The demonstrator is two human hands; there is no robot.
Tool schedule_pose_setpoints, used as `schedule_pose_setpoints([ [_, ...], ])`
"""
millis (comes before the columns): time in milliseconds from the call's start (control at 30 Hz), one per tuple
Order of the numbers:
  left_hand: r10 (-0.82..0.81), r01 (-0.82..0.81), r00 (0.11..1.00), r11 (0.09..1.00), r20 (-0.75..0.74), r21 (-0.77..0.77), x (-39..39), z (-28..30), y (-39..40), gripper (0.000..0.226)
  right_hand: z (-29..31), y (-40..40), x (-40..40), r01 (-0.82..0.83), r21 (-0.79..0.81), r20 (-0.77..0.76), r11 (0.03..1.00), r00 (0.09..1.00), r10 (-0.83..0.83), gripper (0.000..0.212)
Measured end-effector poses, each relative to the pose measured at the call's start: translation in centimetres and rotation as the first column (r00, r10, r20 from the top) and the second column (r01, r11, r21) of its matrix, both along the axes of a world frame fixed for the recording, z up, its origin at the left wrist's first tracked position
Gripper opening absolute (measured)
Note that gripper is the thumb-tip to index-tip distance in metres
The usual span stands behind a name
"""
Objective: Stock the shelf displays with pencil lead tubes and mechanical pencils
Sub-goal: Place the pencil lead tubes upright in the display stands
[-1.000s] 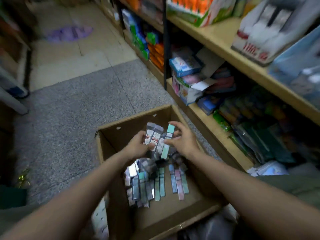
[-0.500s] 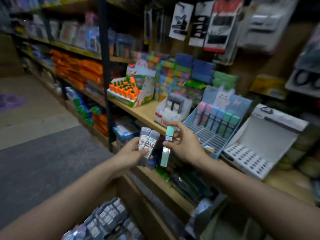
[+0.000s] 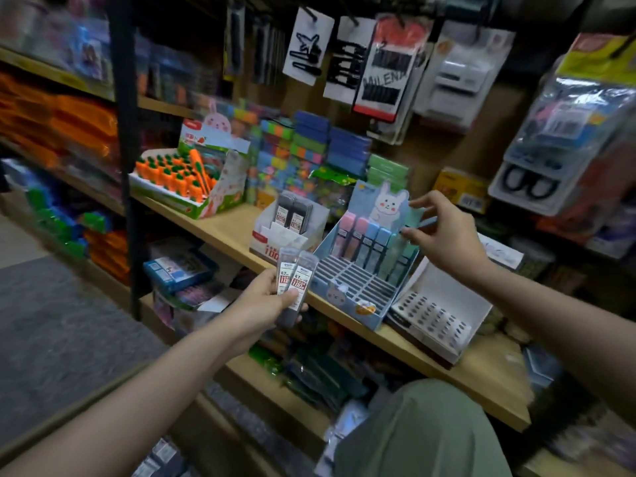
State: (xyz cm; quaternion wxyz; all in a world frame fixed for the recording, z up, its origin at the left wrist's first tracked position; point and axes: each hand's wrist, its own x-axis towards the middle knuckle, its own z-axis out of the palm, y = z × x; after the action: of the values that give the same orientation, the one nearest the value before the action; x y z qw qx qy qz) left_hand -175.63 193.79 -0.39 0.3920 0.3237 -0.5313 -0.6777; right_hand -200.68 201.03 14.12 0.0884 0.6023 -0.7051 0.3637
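Observation:
My left hand (image 3: 261,304) grips two grey lead tubes (image 3: 294,284) with red-and-white labels, held upright in front of the wooden shelf (image 3: 227,232). My right hand (image 3: 444,235) pinches a mint-green lead tube (image 3: 411,222) at the right end of the blue bunny display box (image 3: 347,297), where pink, blue and green tubes (image 3: 364,239) stand in the back row. Left of it a white display box (image 3: 285,239) holds two dark tubes (image 3: 292,215). A white perforated pencil tray (image 3: 437,318) stands on the shelf to the right.
An orange carrot-pen display (image 3: 182,177) sits further left on the shelf, stacked colourful erasers (image 3: 299,149) behind. Hanging card packs (image 3: 382,63) fill the back wall. A black upright post (image 3: 125,149) divides the shelving. My green-clad knee (image 3: 420,428) is below; grey floor (image 3: 51,332) lies left.
I have risen from the cardboard box on the floor to the shelf. My right hand carried the green tube out to the bunny display's right end; the left still holds two tubes.

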Motion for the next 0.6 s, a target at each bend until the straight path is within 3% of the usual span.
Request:
schedule_pose_setpoints([
  [267, -0.025, 0.024, 0.999, 1.0, -0.042, -0.017, 0.0, 0.3, -0.3, 0.027, -2.0, -2.5, -1.6, 0.068, 0.098, -0.189, 0.993, 0.981, -0.048, 0.031],
  [600, 0.037, -0.037, 0.999, 0.999, -0.012, -0.005, 0.5, -1.1, -1.0, 0.022, -3.5, -3.9, -1.5, 0.064, 0.124, -0.143, 0.99, 0.989, -0.046, 0.031],
])
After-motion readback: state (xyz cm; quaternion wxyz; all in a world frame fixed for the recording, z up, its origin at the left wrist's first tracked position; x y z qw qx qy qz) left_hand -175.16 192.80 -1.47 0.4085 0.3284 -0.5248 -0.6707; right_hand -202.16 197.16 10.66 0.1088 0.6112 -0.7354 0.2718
